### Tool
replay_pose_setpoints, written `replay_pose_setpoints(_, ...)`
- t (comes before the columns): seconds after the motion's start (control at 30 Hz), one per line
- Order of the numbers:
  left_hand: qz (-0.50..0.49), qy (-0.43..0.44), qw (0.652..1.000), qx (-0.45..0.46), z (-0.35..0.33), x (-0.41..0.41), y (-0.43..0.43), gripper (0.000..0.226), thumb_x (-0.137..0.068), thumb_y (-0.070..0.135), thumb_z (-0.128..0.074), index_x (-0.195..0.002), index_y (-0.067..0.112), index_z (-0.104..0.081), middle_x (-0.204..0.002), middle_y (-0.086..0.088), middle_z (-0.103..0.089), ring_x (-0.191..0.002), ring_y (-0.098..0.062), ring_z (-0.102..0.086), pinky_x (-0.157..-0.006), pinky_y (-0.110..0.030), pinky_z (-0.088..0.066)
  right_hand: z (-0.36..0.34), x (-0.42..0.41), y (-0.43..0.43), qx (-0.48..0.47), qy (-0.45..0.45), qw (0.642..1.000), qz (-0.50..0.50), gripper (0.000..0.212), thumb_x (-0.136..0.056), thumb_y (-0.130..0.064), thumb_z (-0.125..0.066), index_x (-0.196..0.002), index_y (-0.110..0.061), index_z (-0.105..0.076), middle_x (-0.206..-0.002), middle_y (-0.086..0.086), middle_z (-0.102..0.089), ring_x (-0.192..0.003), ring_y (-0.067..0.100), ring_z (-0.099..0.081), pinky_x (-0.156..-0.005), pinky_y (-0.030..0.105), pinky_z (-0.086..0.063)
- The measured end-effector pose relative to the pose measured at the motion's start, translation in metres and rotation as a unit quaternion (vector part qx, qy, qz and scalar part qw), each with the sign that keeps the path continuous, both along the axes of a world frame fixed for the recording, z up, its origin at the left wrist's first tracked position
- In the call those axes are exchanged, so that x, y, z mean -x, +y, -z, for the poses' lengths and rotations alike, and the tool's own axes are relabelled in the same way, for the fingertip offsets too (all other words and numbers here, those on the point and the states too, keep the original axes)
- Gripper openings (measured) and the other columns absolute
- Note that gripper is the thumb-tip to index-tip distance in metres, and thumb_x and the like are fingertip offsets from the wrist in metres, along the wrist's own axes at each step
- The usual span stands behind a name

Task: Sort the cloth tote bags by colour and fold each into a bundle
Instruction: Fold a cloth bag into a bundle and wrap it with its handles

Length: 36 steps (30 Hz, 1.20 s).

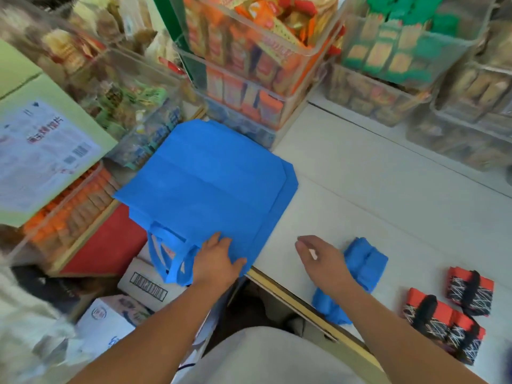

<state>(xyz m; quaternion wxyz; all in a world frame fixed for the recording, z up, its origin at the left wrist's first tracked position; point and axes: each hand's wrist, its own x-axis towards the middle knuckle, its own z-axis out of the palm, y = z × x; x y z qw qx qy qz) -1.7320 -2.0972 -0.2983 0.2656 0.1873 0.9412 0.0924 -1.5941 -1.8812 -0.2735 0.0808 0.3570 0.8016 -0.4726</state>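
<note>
1. Blue tote bag [210,184] lies flat and unfolded on the left corner of the white counter [360,189]. Its near-left part hangs past the counter edge, and its looped handles [171,261] dangle off toward the person.
2. A second blue layer [289,195] peeks out along its right side, so it seems to lie on another bag of the same colour.
3. The bag's long axis runs from the handles at the near edge away toward the clear bins of snack packets [249,65], slanting a little to the right.
4. The left hand [216,259] rests on the bag's near edge just right of the handles, fingers straight and spread flat on the cloth, thumb out. It presses rather than pinches.
5. The right hand [318,259] hovers above bare counter just right of the bag, fingers loosely relaxed and not touching it. A small pale spot at the thumb is too unclear to name.
6. So the bag lies left of and beyond the right hand. The left hand is the nearer, already pinning it, and the right is probably free to reach across for a fold.
7. Folded blue bundles [365,261] sit by the right wrist. Red-and-black bundles [468,289] lie farther right, well apart.
</note>
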Motion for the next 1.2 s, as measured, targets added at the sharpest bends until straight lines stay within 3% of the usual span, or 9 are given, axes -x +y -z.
replay_pose_setpoints(0.13,0.031,-0.013,0.999,-0.039,0.011,0.012,-0.016,0.060,-0.091,0.051,-0.068,-0.140,0.019,-0.056,-0.159,0.002,-0.037,-0.145,-0.022,-0.031,-0.114,-0.035,-0.036,-0.007,0.022,-0.025,0.061,-0.011,0.998,-0.024,0.014,-0.102,-0.036,-0.056,-0.103,-0.034,-0.069,-0.103,-0.019,-0.071,-0.098,-0.009,-0.062,-0.085,0.010,-0.043)
replay_pose_setpoints(0.27,0.073,0.016,0.994,-0.084,0.018,0.019,-0.021,0.026,-0.094,0.034,-0.065,-0.107,0.014,-0.074,-0.126,0.002,-0.067,-0.123,-0.023,-0.052,-0.094,-0.037,-0.050,-0.016,0.031,-0.029,0.082,-0.032,0.996,-0.025,0.019,-0.102,-0.039,-0.054,-0.101,-0.030,-0.071,-0.095,-0.016,-0.074,-0.094,-0.001,-0.066,-0.088,0.021,-0.049)
replay_pose_setpoints(0.47,0.051,-0.001,0.982,-0.183,0.007,0.035,-0.018,0.039,-0.096,0.048,-0.046,-0.084,0.016,-0.066,-0.078,0.004,-0.063,-0.084,-0.017,-0.051,-0.071,-0.040,-0.052,-0.026,0.030,-0.022,0.056,0.009,0.998,-0.005,0.028,-0.098,-0.039,-0.062,-0.126,-0.038,-0.064,-0.126,-0.020,-0.062,-0.115,-0.003,-0.056,-0.106,0.031,-0.047)
replay_pose_setpoints(0.6,0.157,-0.014,0.952,-0.263,-0.042,0.038,0.006,0.041,-0.098,0.047,-0.043,-0.089,0.015,-0.066,-0.077,0.006,-0.060,-0.081,-0.017,-0.053,-0.074,-0.040,-0.049,-0.041,0.033,0.004,-0.102,0.103,0.979,-0.140,0.061,-0.092,-0.055,-0.065,-0.148,-0.042,-0.045,-0.161,-0.005,-0.031,-0.150,0.015,-0.023,-0.118,0.034,-0.022)
replay_pose_setpoints(0.73,0.262,0.040,0.920,-0.287,-0.106,0.046,0.039,0.035,-0.100,0.043,-0.048,-0.097,0.018,-0.071,-0.082,0.007,-0.064,-0.081,-0.014,-0.054,-0.074,-0.032,-0.046,-0.057,0.040,0.039,-0.239,0.138,0.936,-0.218,0.047,-0.091,-0.063,-0.054,-0.125,-0.033,-0.070,-0.143,-0.003,-0.059,-0.144,0.029,-0.041,-0.116,0.055,-0.027)
replay_pose_setpoints(0.83,0.267,0.177,0.910,-0.263,-0.154,0.050,0.067,0.039,-0.095,0.051,-0.046,-0.102,0.024,-0.073,-0.090,0.006,-0.069,-0.089,-0.021,-0.061,-0.078,-0.041,-0.052,-0.082,0.033,0.058,-0.205,0.206,0.950,-0.110,0.017,-0.096,-0.030,-0.065,-0.104,-0.020,-0.077,-0.108,-0.014,-0.072,-0.113,0.018,-0.065,-0.108,0.034,-0.042)
replay_pose_setpoints(0.9,0.235,0.268,0.903,-0.241,-0.186,0.043,0.089,0.043,-0.091,0.052,-0.053,-0.115,0.022,-0.071,-0.111,-0.001,-0.069,-0.106,-0.029,-0.062,-0.093,-0.047,-0.051,-0.103,0.025,0.069,-0.176,0.229,0.957,-0.011,0.010,-0.099,-0.014,-0.064,-0.095,-0.018,-0.072,-0.086,-0.014,-0.068,-0.086,0.017,-0.063,-0.082,0.013,-0.044)
replay_pose_setpoints(1.0,0.242,0.379,0.872,-0.194,-0.231,0.019,0.124,0.048,-0.083,0.042,-0.074,-0.122,0.016,-0.066,-0.138,-0.011,-0.056,-0.130,-0.036,-0.048,-0.111,-0.055,-0.038,-0.132,0.015,0.093,-0.215,0.218,0.945,0.113,0.015,-0.104,-0.025,-0.053,-0.091,-0.025,-0.061,-0.073,-0.003,-0.062,-0.072,0.022,-0.055,-0.066,0.035,-0.043)
replay_pose_setpoints(1.2,0.320,0.418,0.827,-0.197,-0.258,-0.015,0.183,0.052,-0.083,0.044,-0.070,-0.125,0.014,-0.066,-0.151,-0.011,-0.048,-0.146,-0.033,-0.035,-0.120,-0.056,-0.025,-0.175,0.002,0.148,-0.158,0.251,0.916,0.270,0.024,-0.106,-0.033,-0.045,-0.087,-0.019,-0.053,-0.065,-0.009,-0.052,-0.060,0.004,-0.048,-0.058,0.029,-0.038)
